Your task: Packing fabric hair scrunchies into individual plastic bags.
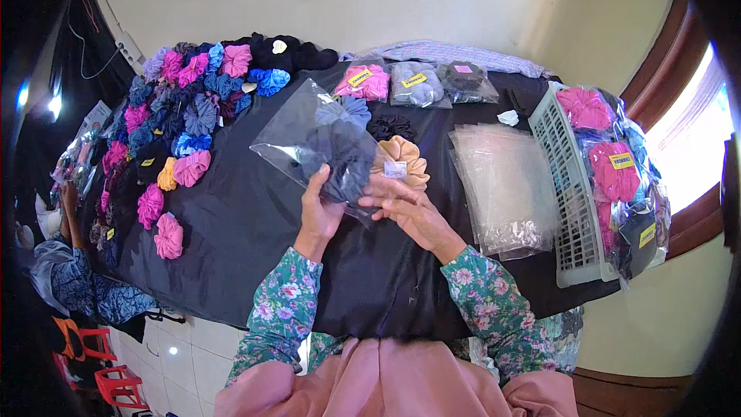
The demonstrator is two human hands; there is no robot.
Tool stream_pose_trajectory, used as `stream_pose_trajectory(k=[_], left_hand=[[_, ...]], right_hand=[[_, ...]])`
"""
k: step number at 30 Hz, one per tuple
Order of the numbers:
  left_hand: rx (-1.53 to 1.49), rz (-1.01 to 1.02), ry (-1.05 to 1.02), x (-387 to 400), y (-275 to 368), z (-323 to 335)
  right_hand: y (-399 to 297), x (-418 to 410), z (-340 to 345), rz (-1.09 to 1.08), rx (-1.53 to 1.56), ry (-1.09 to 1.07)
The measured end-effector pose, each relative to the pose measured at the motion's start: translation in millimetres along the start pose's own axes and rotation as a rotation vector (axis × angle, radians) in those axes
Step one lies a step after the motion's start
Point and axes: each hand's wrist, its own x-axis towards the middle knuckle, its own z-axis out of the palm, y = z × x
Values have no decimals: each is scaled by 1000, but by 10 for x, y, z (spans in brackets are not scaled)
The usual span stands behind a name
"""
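Note:
My left hand (319, 208) grips the lower edge of a clear plastic bag (283, 130), thumb on top, with a dark grey fabric scrunchie (344, 159) in it. My right hand (411, 208) is at the bag's lower right corner with its fingers spread; whether they touch the bag is hard to tell. Just beyond the bag lie a blue-grey scrunchie (347, 111), partly behind the plastic, a black scrunchie (391, 126) and a beige scrunchie (405, 153) with a small white label. To the right lies a stack of flat clear plastic bags (501, 185).
Many loose scrunchies (200, 116) cover the table's left side. Bagged scrunchies (417, 84) line the back. A white plastic basket (570, 185) of bagged scrunchies stands at the right, near a crumpled white scrap (508, 118). Another person (87, 278) is at the far left, near red stools (118, 385).

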Motion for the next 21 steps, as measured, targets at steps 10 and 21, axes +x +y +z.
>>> stream_pose_trajectory(k=[10,21], left_hand=[[-149,-87,20,73,10,-97],[303,-137,-140,-99,-158,75]], right_hand=[[34,14,-66,-3,159,-67],[37,0,4,-20,324,-69]])
